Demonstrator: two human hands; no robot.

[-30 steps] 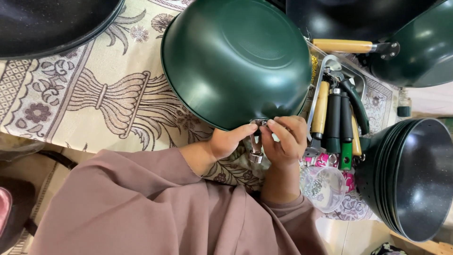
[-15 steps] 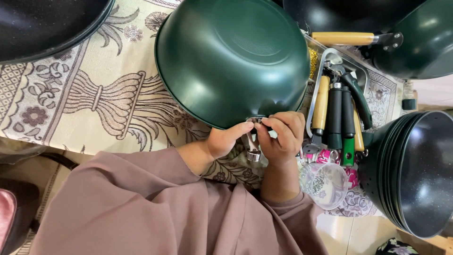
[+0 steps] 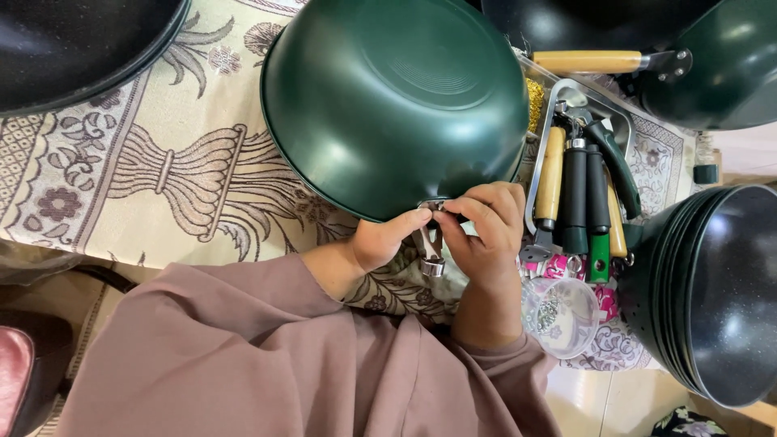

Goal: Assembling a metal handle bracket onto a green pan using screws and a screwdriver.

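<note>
the left hand (image 3: pixel 380 243) pinches with thumb and first finger on the small shiny metal handle bracket (image 3: pixel 429 247) that sticks out from the near rim of the big dark green metal pan (image 3: pixel 396 101). the right hand (image 3: pixel 486 231) has its fingers curled close and narrow on the same little bracket from the right side. both hands touch it, and they sit just beside each other.

the pan lies upside down on the cream patterned cloth (image 3: pixel 162 170), its round bottom facing up. the metal looks hard and stiff, and it likely feels heavy. its smooth painted skin may be slippery, so the rim or the bracket looks like the best place to hold. the bracket is tiny and light, and it could slip out of the fingers.

to the right is a shiny metal tray (image 3: pixel 558 89) with wooden, black and green tool handles (image 3: pixel 579 194) lying in it. near that sits a clear round plastic tub (image 3: pixel 560 316). further right is a stack of dark speckled pans (image 3: pixel 712 291). a far pan with a wooden handle (image 3: pixel 587 61) lies at the top right.
</note>
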